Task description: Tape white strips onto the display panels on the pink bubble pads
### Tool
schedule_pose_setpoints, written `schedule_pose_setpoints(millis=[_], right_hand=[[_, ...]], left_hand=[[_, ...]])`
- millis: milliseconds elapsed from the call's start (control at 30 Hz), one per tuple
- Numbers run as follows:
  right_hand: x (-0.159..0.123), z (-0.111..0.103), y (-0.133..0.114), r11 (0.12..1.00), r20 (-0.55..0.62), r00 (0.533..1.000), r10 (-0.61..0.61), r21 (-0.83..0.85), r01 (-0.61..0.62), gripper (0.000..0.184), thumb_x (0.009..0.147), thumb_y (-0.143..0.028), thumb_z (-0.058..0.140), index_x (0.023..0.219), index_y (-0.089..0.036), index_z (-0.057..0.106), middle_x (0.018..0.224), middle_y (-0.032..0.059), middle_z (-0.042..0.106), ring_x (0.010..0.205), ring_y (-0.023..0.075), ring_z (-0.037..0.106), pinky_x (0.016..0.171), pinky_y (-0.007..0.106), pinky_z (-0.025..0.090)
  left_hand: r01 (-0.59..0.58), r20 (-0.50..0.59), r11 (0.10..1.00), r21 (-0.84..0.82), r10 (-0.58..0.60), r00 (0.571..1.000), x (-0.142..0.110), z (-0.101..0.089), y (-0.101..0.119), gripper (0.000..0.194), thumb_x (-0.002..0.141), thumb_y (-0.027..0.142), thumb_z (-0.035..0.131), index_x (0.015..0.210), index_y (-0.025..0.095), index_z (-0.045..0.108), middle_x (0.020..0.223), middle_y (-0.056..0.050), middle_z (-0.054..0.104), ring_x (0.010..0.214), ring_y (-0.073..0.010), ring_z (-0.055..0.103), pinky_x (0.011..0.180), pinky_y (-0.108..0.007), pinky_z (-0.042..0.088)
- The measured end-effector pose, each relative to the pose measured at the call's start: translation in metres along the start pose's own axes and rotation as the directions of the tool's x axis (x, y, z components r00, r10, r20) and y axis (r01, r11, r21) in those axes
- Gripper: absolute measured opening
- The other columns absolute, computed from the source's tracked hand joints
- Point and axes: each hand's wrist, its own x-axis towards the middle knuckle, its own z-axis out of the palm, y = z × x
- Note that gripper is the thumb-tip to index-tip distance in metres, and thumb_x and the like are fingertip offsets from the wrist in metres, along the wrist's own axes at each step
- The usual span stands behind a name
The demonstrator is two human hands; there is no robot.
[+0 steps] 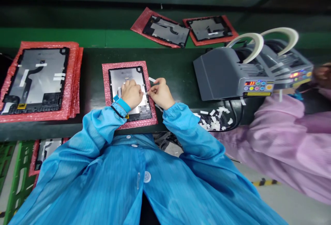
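Observation:
A tablet screen assembly (134, 73) with a silver back and black frame lies in front of me on a pink bubble-wrap sheet (151, 114). My left hand (131, 94), with a blue wrist strap, rests on the silver back, fingers apart and slightly bent. At the assembly's right edge, my right hand (162, 93) pinches a short strip of white tape (145, 93) between thumb and forefinger. Another white strip (152, 79) sticks out by the fingers of that hand. Part of the silver back is hidden beneath my left hand.
Stacked screen assemblies (51, 59) on bubble wrap lie left. Two more, a tilted one (165, 30) and its neighbour (209, 28), lie at the back. Two grey tape dispensers (219, 73) stand right, near tape scraps (214, 123) and a co-worker's pink sleeve (281, 125).

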Motion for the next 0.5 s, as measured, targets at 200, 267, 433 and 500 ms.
schedule_pose_setpoints(millis=[200, 267, 433, 500], right_hand=[[0.004, -0.014, 0.007, 0.993, -0.057, 0.998, -0.037, -0.114, 0.031, 0.039, 0.059, -0.020, 0.069, 0.084, -0.023, 0.039, 0.060, -0.0083, 0.046, 0.063, 0.0132, 0.047, 0.067, 0.029, 0.038], [0.004, -0.020, 0.006, 0.999, -0.008, 0.999, -0.047, -0.019, 0.047, 0.030, 0.065, -0.024, 0.067, 0.081, -0.023, 0.041, 0.060, -0.0077, 0.044, 0.060, 0.0114, 0.043, 0.064, 0.027, 0.037], [-0.004, -0.027, -0.009, 0.974, 0.182, 0.965, -0.188, 0.163, 0.158, 0.013, 0.076, -0.029, 0.057, 0.074, -0.021, 0.047, 0.067, -0.0037, 0.050, 0.065, 0.0115, 0.047, 0.065, 0.026, 0.039], [-0.008, -0.027, -0.014, 0.973, 0.212, 0.957, -0.198, 0.158, 0.167, 0.012, 0.076, -0.029, 0.058, 0.074, -0.020, 0.050, 0.069, -0.0031, 0.052, 0.067, 0.0123, 0.049, 0.067, 0.027, 0.041]], left_hand=[[0.027, -0.090, 0.997, -0.075, -0.034, 0.995, 0.002, 0.000, -0.008, 0.012, 0.078, 0.030, 0.060, 0.080, 0.017, 0.062, 0.104, -0.012, 0.055, 0.110, -0.0328, 0.044, 0.088, -0.045, 0.036], [0.021, -0.145, 0.988, -0.152, -0.043, 0.989, 0.005, -0.003, -0.015, 0.012, 0.080, 0.029, 0.058, 0.085, 0.019, 0.061, 0.101, -0.009, 0.056, 0.106, -0.0293, 0.046, 0.088, -0.043, 0.036], [-0.137, -0.143, 0.943, -0.305, 0.097, 0.985, 0.015, -0.011, -0.026, 0.014, 0.084, 0.031, 0.053, 0.086, 0.020, 0.061, 0.090, -0.004, 0.058, 0.094, -0.0209, 0.050, 0.087, -0.037, 0.037], [-0.181, -0.120, 0.931, -0.318, 0.150, 0.981, 0.017, -0.012, -0.027, 0.013, 0.083, 0.029, 0.054, 0.080, 0.019, 0.061, 0.086, -0.004, 0.058, 0.091, -0.0197, 0.050, 0.087, -0.036, 0.037]])
